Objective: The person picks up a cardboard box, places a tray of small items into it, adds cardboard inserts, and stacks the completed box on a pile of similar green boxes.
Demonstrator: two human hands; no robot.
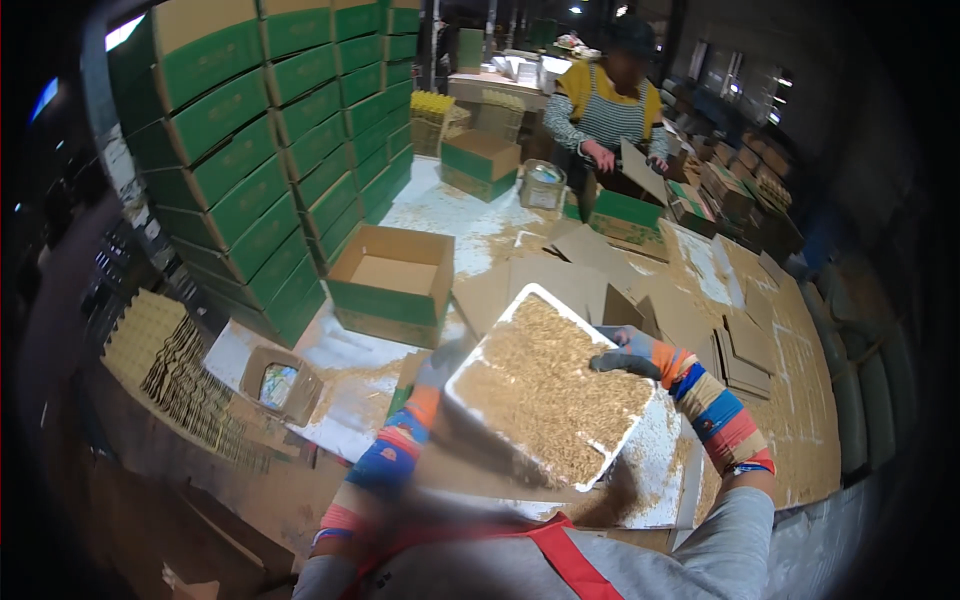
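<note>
A white foam box (551, 386), its top covered with loose tan husks or shavings, is held tilted above the worktable between my two gloved hands. My right hand (634, 354) grips its right edge, with dark-tipped fingers over the rim. On the opposite side my left hand (444, 364) holds the left edge, blurred and partly hidden by the box. Flat cardboard pieces (559, 281) lie just behind the box. An open green and brown carton (394, 285) stands to its left, and part of another green carton shows beside my left forearm.
Green cartons (232, 165) are stacked high at the left. Pulp egg trays (161, 352) and a small carton of packets (281, 382) sit at the lower left. Across the table, a person (611, 112) handles a green carton (628, 217). Cardboard sheets (742, 360) lie at the right.
</note>
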